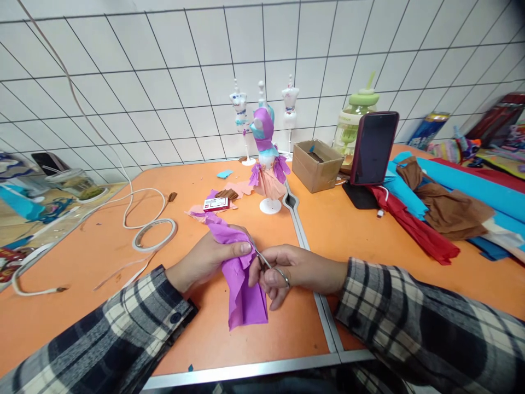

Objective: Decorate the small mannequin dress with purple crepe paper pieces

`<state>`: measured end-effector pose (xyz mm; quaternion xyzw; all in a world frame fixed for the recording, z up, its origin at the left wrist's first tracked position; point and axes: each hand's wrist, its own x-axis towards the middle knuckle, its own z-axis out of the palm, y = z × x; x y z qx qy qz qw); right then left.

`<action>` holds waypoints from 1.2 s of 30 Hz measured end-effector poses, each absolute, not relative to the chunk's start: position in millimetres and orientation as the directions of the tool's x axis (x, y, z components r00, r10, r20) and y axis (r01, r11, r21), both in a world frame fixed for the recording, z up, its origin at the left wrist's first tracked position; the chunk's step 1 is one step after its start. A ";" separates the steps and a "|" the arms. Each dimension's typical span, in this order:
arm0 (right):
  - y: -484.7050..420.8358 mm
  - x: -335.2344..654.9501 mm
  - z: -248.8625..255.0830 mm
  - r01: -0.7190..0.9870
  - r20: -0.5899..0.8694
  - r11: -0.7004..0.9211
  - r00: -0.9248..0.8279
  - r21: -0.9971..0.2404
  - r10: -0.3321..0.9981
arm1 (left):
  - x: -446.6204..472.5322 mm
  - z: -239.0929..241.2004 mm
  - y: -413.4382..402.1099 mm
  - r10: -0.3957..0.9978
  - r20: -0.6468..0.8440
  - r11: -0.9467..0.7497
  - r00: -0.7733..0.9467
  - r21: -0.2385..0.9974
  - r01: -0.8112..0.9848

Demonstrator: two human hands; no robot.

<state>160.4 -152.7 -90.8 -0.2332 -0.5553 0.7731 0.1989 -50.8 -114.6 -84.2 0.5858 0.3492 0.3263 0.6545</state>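
Purple crepe paper (248, 301) hangs from my left hand (213, 257), which pinches it between thumb and fingers near the middle of the orange table. My right hand (283, 271) holds small metal scissors (268, 262), fingers through the handles. The scissor blades meet the paper just beside my left thumb, and their tips are partly hidden. Beyond my hands stands a small dress form (266, 156) on a white round base, wrapped in purple and blue with a peach paper skirt and purple ruffles.
Behind stand more white mini dress forms (290, 101). A cardboard box (318, 164), a phone on a stand (374, 150) and a green-lidded bottle (356, 117) are to the right, with coloured crepe paper (447, 208). Left lie a tape roll (155, 235) and a white cable (127, 205).
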 end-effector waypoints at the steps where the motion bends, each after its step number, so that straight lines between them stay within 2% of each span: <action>1: -152.9 160.0 -91.4 -0.062 -0.131 -0.303 -0.807 -0.951 0.576 | -49.9 -84.8 -115.3 0.843 -0.077 0.120 0.532 0.992 -0.047; 6: -153.5 159.2 -92.5 -0.085 -0.111 -0.296 -0.801 -0.951 0.588 | -48.8 -87.1 -117.3 0.857 -0.087 0.168 0.507 0.979 -0.117; 21: -153.9 158.0 -95.2 -0.077 -0.135 -0.338 -0.817 -0.938 0.561 | -43.1 -86.0 -121.6 0.813 -0.078 0.133 0.577 0.990 -0.053; 28: -152.7 157.9 -91.8 -0.049 -0.107 -0.244 -0.802 -0.969 0.587 | -47.8 -89.0 -118.2 0.819 -0.047 0.101 0.571 0.993 -0.063; 32: -153.7 158.2 -93.9 -0.066 -0.097 -0.254 -0.809 -0.965 0.579 | -49.6 -89.2 -117.8 0.804 -0.027 0.078 0.594 0.995 -0.060; 36: -153.9 157.6 -93.3 -0.083 -0.102 -0.277 -0.801 -0.957 0.590 | -49.0 -87.3 -120.3 0.806 -0.060 0.145 0.588 0.984 -0.100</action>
